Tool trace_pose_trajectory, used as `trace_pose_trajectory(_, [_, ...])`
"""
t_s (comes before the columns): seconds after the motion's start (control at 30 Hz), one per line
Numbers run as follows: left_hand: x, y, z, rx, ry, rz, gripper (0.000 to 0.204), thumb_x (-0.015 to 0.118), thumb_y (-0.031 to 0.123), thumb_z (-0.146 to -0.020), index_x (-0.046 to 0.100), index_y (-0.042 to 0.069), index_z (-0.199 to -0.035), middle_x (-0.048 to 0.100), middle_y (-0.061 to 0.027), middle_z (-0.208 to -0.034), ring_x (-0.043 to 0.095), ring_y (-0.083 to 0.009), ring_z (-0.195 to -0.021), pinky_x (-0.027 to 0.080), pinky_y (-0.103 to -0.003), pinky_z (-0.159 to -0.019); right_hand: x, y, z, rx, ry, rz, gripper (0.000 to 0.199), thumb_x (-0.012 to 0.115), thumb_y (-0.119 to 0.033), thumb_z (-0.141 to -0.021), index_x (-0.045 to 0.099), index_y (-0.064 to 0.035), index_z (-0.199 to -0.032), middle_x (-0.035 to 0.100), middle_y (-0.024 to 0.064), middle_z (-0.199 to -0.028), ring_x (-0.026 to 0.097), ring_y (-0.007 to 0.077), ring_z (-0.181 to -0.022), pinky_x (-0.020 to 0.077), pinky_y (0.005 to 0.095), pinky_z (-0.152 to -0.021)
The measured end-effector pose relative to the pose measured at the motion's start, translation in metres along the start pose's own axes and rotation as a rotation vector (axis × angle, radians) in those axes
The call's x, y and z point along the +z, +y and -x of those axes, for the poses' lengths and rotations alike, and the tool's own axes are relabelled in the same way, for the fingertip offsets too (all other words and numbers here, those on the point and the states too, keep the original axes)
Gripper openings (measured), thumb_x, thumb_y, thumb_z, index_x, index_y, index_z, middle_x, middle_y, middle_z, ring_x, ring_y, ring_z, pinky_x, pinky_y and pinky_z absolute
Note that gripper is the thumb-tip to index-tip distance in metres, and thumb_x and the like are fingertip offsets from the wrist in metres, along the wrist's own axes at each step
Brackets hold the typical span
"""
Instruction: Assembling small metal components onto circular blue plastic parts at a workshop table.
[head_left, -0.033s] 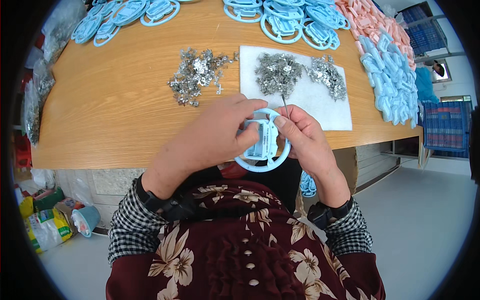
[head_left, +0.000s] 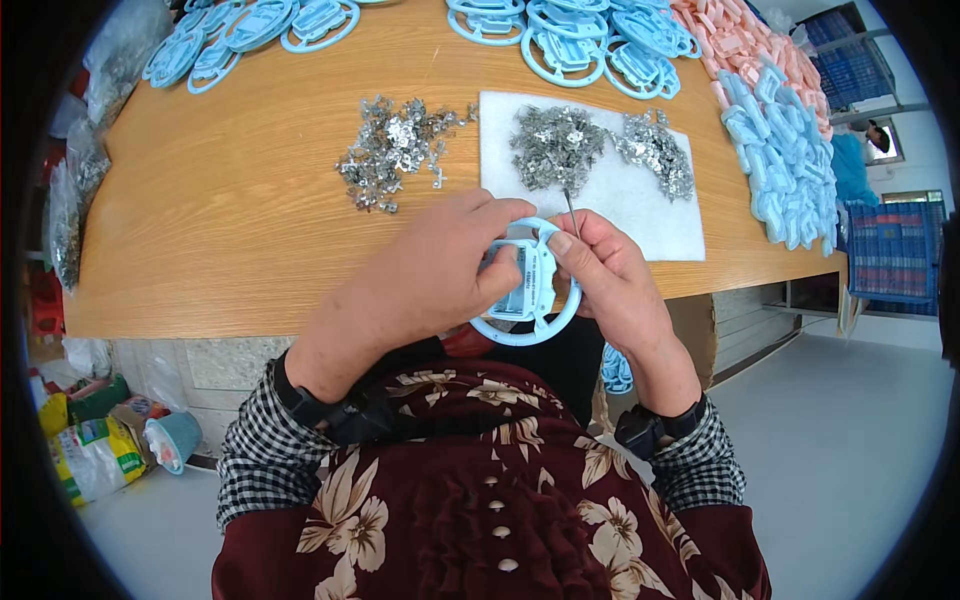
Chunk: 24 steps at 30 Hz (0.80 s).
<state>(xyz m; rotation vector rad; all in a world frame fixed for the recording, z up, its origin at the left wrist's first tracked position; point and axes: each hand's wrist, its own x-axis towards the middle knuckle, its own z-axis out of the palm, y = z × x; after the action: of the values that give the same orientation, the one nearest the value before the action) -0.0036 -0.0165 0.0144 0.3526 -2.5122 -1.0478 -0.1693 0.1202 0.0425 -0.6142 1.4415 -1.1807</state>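
Note:
A light blue plastic toy steering wheel (head_left: 543,292), with a compartment in its middle, is held above the table's near edge. My left hand (head_left: 420,262) is closed on its left side, thumb by the compartment and forefinger at the upper rim. My right hand (head_left: 622,283) grips the right rim between thumb and fingers. A thin dark metal tool (head_left: 571,208) sticks up from the right hand's fingers; its kind is unclear. Beyond the hands, small metal clips (head_left: 557,147) lie heaped on a white foam mat (head_left: 640,228).
More loose metal pieces (head_left: 400,145) lie on the wooden table (head_left: 230,230), left of the mat. Blue toy wheels (head_left: 565,50) are stacked at the far edge. Blue plastic parts (head_left: 785,165) and pink ones (head_left: 745,45) pile up at the right. A bucket (head_left: 172,440) stands on the floor, left.

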Motion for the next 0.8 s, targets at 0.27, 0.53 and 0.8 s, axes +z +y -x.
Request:
trace_pose_trajectory(0.27, [0.007, -0.012, 0.003, -0.449, -0.025, 1.051, 0.050, 0.039, 0.037, -0.107, 0.057, -0.002, -0.131, 0.065, -0.0066, -0.092, 0.063, -0.0133, -0.078, 0.051, -0.027, -0.069, 0.001, 0.003, -0.004, -0.256, 0.069, 0.200, 0.037, 0.068, -0.016, -0.098, 0.058, 0.0001, -0.129, 0.036, -0.0102, -0.065, 0.033, 0.0001, -0.058, 0.0274, 0.0208, -0.052])
trace_pose_trajectory(0.53, [0.006, 0.000, 0.006, -0.480, -0.109, 1.092, 0.059, 0.045, 0.046, -0.104, 0.056, -0.003, -0.134, 0.063, -0.0076, -0.084, 0.058, -0.0130, -0.068, 0.046, -0.025, -0.062, 0.005, -0.005, -0.017, -0.244, 0.056, 0.309, 0.033, 0.078, -0.014, -0.089, 0.060, -0.0021, -0.114, 0.037, -0.0104, -0.059, 0.036, 0.0001, -0.056, 0.0298, 0.0213, -0.054])
trace_pose_trajectory(0.8, [0.016, -0.015, 0.012, -0.394, -0.182, 1.507, 0.043, 0.050, 0.033, -0.104, 0.057, 0.000, -0.131, 0.070, -0.0170, -0.099, 0.073, -0.0243, -0.080, 0.059, -0.029, -0.062, 0.001, -0.006, -0.018, -0.164, -0.176, -0.006, 0.023, 0.069, -0.012, -0.097, 0.058, 0.0015, -0.111, 0.063, 0.0006, -0.072, 0.064, 0.0079, -0.066, 0.0501, 0.0250, -0.063])
